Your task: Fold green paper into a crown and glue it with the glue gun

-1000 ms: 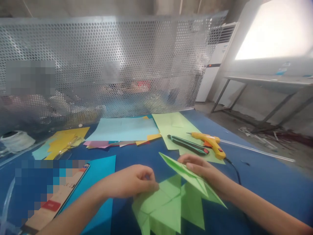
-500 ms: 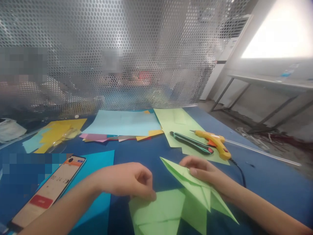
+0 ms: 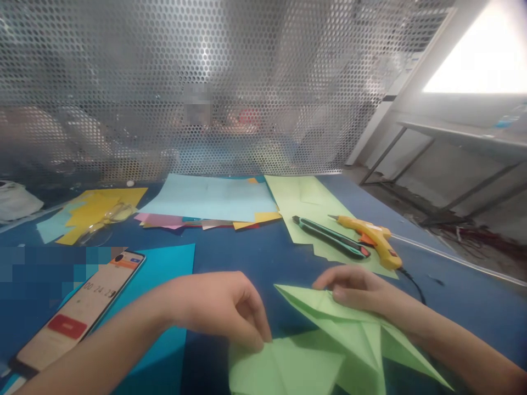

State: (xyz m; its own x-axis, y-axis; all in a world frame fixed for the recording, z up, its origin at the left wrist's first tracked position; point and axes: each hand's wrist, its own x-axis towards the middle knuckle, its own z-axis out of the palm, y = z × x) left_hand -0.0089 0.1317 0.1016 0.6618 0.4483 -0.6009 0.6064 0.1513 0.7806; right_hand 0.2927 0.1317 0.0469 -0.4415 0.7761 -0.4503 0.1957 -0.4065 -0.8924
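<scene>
A folded light green paper [image 3: 354, 334] with pointed flaps spreads at the front of the blue table. My right hand [image 3: 358, 288] pinches its upper fold, thumb on top and fingers behind. The fingers of my left hand [image 3: 226, 304] close on the top edge of a flatter, creased green piece [image 3: 284, 367] to the left. The two green parts overlap; whether they are one sheet I cannot tell. The lower ends of both run out of view.
A green and black utility knife [image 3: 331, 237] and a yellow glue gun [image 3: 376, 238] lie on light green sheets [image 3: 296, 192]. Left are a phone [image 3: 78, 312] showing a timer, a blue sheet [image 3: 164, 340], glasses [image 3: 102, 222] and yellow paper [image 3: 123, 196]. Pale blue paper [image 3: 209, 197] lies before a perforated screen [image 3: 247, 66].
Both hands and the green paper have moved slightly right and down in view. The right-hand folds have tilted flatter and spread wider. The camera view has also shifted a little.
</scene>
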